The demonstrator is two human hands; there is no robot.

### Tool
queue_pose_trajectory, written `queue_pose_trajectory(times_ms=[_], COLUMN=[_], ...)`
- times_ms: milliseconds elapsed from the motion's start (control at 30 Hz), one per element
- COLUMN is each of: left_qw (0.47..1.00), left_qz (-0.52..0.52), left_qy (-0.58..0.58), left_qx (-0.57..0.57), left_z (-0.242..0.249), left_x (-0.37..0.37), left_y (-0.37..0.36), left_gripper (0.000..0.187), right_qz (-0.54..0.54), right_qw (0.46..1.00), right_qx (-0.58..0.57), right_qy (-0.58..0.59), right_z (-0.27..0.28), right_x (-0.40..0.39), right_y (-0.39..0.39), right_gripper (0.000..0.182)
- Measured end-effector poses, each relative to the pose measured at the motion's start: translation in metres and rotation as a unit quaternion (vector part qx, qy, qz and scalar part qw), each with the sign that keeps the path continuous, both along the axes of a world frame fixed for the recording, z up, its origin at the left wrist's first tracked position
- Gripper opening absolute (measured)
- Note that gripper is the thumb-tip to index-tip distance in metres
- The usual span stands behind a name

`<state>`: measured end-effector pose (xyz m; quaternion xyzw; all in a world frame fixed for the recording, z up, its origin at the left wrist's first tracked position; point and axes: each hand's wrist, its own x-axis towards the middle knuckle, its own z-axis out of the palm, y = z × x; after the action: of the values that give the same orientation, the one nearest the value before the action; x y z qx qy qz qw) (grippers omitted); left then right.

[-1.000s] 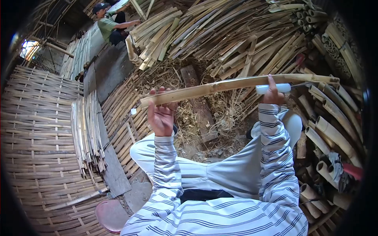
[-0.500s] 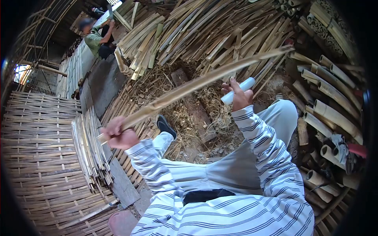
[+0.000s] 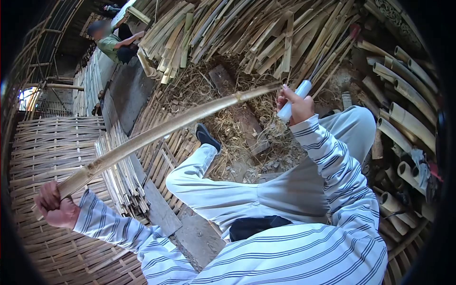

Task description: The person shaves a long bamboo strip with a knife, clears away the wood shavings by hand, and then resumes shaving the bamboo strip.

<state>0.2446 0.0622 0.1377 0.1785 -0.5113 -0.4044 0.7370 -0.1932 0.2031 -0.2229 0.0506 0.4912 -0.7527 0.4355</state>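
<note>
My left hand [image 3: 58,207], out at the far left, is closed around one end of a long split bamboo strip [image 3: 159,134]. The strip slants up and right across the view, and its dark far end comes right at the fingertips of my right hand [image 3: 301,108]. That hand is wrapped around a white cylindrical handle [image 3: 304,88]; I cannot tell what tool it belongs to. Below the strip's far half lies a wooden block [image 3: 243,118] among pale bamboo shavings [image 3: 223,154]. My legs are bent on either side of the shavings.
A large pile of split bamboo strips [image 3: 237,28] spreads ahead. Bamboo tubes and halves [image 3: 403,118] are stacked at right. At left are a woven bamboo mat [image 3: 52,156] and a bundle of thin strips [image 3: 124,175]. Another person [image 3: 111,42] sits at the upper left.
My left hand has moved left and down, drawing the bamboo strip along, so its far end is now by my right hand. The other person's raised arm has come down.
</note>
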Motion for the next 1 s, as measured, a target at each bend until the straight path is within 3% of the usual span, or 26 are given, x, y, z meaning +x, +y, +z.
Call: queue_pose_trajectory(times_ms=[33,167,367,500,667,700,800,833,933,1000], left_qw=[0.995,0.971,0.979,0.978,0.988,0.975,0.977,0.961,0.975,0.976], left_qz=[-0.093,-0.228,-0.159,-0.140,-0.006,-0.101,-0.033,-0.126,-0.014,-0.011], left_qy=[-0.029,-0.052,-0.120,-0.148,-0.139,-0.185,-0.189,-0.235,-0.215,-0.215], left_qx=[-0.016,0.041,0.035,0.038,0.063,0.064,0.096,0.076,0.048,0.029], left_z=[0.007,0.040,0.044,0.040,0.019,0.019,0.008,0.012,0.015,0.015], left_x=[-0.002,0.002,-0.045,-0.068,-0.126,-0.128,-0.149,-0.137,-0.134,-0.140], left_y=[0.001,-0.015,-0.015,-0.022,-0.020,-0.026,-0.030,-0.046,-0.068,-0.071], left_gripper=[0.035,0.036,0.037,0.036,0.035,0.035,0.036,0.034,0.032,0.029], right_qz=[0.000,-0.026,0.005,0.064,0.100,0.106,0.090,0.102,0.150,0.241], right_qw=[1.000,0.997,0.977,0.956,0.954,0.952,0.907,0.885,0.844,0.841], right_qx=[0.007,0.052,0.073,0.103,0.069,0.067,0.072,0.092,0.128,0.163], right_qy=[0.003,0.056,0.200,0.266,0.275,0.281,0.404,0.444,0.499,0.456], right_z=[-0.003,-0.006,-0.012,0.001,-0.006,-0.005,-0.001,-0.006,0.000,-0.004], right_x=[-0.003,-0.008,-0.010,-0.001,0.005,0.008,0.017,0.013,0.005,0.003], right_y=[0.000,-0.001,0.003,0.010,0.009,0.009,0.014,0.012,0.011,0.010], right_gripper=[0.020,0.024,0.050,0.058,0.052,0.051,0.044,0.041,0.042,0.044])
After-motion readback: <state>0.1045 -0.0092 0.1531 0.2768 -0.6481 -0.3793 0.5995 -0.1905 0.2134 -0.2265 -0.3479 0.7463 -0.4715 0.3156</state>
